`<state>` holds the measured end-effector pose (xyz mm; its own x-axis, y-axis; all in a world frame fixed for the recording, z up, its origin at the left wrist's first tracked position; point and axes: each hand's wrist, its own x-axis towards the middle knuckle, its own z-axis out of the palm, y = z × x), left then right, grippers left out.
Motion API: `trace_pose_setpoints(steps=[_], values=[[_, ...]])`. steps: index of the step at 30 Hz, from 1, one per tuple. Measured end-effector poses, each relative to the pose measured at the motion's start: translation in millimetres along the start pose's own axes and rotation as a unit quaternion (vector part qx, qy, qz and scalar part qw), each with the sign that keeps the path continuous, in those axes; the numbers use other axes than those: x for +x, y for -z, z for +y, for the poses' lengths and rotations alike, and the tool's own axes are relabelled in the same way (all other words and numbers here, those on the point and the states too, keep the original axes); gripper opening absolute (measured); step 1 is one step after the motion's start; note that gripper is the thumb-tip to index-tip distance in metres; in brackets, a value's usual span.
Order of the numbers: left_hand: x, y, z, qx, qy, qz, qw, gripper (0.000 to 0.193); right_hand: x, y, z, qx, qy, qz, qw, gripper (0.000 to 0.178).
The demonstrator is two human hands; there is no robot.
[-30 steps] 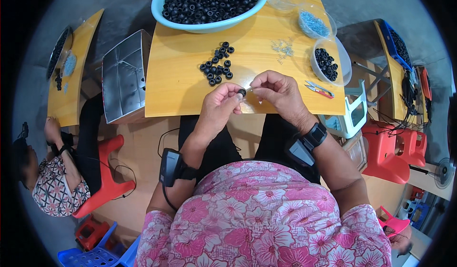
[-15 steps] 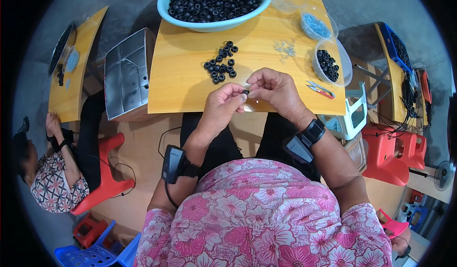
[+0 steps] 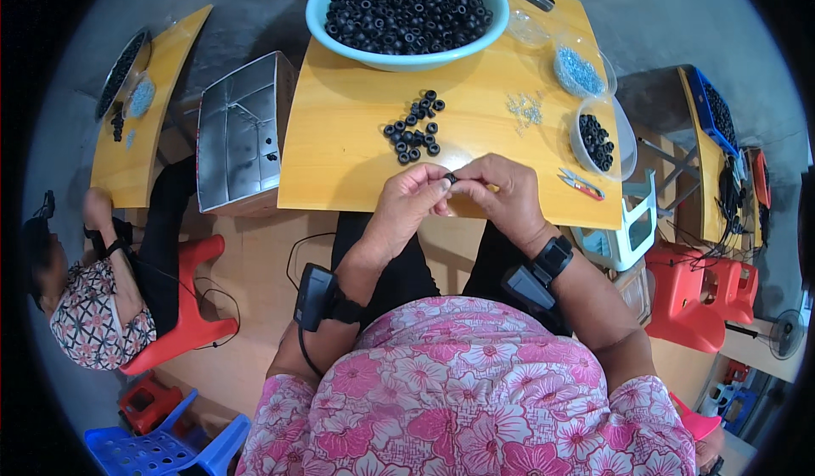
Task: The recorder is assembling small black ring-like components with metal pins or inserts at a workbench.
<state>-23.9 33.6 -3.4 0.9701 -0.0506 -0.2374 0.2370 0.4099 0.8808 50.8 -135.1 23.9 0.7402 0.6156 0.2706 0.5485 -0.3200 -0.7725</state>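
Over the table's front edge, my left hand pinches a small black ring-shaped piece between thumb and forefinger. My right hand meets it there, its thumb and forefinger pressed together against the piece; anything else in that pinch is too small to make out. Just beyond my hands lies a loose group of similar black rings. To their right, small clear bits are scattered on the wood. A pair of red-handled thread snips rests by the right edge.
A light-blue basin heaped with black rings stands at the table's back. Along the right are a tub of bluish bits and a bowl of black rings. An open carton adjoins the left side. Another person sits farther left.
The table and its contents have shifted down and right in view. My right fingers have closed in on the black ring, and my hands sit slightly lower in the picture.
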Motion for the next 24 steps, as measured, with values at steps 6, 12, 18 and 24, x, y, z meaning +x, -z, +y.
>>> trace_pose_setpoints(steps=[6,12,18,24], values=[[2.0,0.7,4.2,-0.005,0.005,-0.003,1.0,0.015,4.6,4.3,-3.6,-0.039,0.089,-0.01,0.995,0.017],[-1.0,-1.9,5.1,0.005,0.006,0.012,1.0,0.016,47.7,8.2,15.7,-0.037,0.037,0.006,0.999,0.014],[1.3,-2.2,3.7,-0.005,0.001,0.004,1.0,0.015,85.3,-14.0,31.3,-0.11,0.009,0.001,0.994,0.014],[1.6,-3.9,5.0,0.004,-0.002,0.002,1.0,0.012,97.6,-26.8,30.8,-0.191,-0.012,0.003,0.981,0.018]])
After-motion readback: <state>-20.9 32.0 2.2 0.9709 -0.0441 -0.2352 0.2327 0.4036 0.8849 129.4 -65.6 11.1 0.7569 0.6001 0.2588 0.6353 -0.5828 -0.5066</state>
